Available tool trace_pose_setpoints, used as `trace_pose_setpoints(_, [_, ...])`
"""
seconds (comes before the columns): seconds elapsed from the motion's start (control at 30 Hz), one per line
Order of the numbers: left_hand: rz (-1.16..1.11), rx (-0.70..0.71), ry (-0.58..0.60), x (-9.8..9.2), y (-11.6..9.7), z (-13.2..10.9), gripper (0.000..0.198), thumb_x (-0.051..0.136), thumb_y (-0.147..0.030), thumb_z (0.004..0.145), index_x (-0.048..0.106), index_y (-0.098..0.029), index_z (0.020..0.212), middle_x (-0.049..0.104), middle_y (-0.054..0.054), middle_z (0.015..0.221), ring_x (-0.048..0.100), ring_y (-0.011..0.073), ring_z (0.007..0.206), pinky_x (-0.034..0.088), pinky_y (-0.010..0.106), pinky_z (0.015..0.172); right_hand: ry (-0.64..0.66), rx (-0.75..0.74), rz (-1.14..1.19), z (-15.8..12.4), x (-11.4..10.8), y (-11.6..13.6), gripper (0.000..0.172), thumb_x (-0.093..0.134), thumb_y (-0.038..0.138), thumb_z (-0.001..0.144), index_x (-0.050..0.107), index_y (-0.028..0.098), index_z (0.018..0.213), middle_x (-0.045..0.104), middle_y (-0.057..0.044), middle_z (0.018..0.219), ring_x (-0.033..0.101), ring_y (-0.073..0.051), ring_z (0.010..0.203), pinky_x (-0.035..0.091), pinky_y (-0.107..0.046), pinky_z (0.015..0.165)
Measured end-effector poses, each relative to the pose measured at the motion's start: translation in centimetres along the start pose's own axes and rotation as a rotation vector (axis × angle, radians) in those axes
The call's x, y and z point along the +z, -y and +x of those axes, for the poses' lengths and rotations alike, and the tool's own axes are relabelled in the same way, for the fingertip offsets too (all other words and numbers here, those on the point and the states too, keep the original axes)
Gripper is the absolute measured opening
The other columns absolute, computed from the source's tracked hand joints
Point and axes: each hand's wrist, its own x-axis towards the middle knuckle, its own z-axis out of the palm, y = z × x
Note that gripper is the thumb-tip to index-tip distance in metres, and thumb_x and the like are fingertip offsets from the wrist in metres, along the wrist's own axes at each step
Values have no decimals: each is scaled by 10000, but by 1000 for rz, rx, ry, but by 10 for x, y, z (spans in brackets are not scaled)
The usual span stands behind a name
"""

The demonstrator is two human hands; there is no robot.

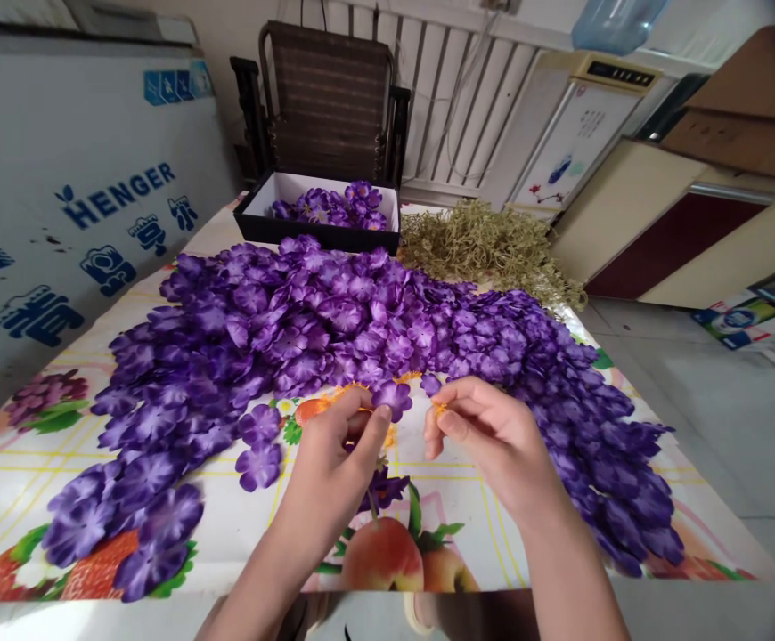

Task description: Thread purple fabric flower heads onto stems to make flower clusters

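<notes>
A big heap of purple fabric flower petals (334,329) covers the table. My left hand (334,463) is closed on a thin stem with a purple flower (385,487) hanging under it, and its thumb and fingers also pinch a purple petal (391,394). My right hand (487,436) is closed in a pinch on a tiny orange-yellow piece (439,408), a few centimetres to the right of the left fingertips. Both hands hover over the near middle of the table.
The table wears a fruit-print cloth (20,481). A black box (317,233) of finished purple flowers stands at the far edge, with a pile of dry beige sprigs (487,245) to its right. A chair (327,98) stands behind; a white appliance (73,205) on the left.
</notes>
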Motion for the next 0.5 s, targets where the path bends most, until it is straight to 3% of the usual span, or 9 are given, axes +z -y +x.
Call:
trace_pose_setpoints(0.23, [1, 44, 126, 7, -7, -8, 287, 453, -373, 924, 398, -211, 694, 256, -102, 524, 248, 75, 463, 182, 200, 424, -57, -172, -457, -15, 9, 7, 84, 604, 164, 864, 616, 243, 839, 591, -1, 1089, 540, -158, 1124, 407, -279, 939])
trace_pose_setpoints(0.5, [29, 92, 202, 12, -12, -7, 276, 436, -352, 937, 476, -188, 719, 294, -88, 550, 269, 81, 493, 206, 211, 444, -109, -232, -366, -15, 5, 2, 108, 572, 158, 889, 580, 249, 830, 673, 40, 943, 624, -102, 903, 474, -198, 768])
